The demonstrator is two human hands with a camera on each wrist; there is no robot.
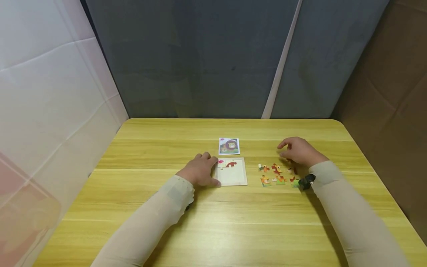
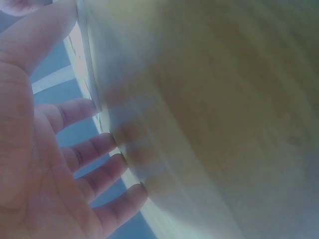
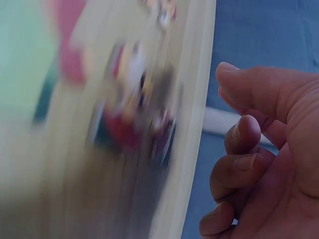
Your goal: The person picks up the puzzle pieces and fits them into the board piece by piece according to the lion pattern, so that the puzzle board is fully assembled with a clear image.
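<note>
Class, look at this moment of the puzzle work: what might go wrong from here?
1. The left hand only rests at the puzzle tray edge, so the tray may slide when a piece is pressed in.
2. The right hand hovers with curled fingers over the crowded loose pieces; it may scatter neighbours while picking one.
</note>
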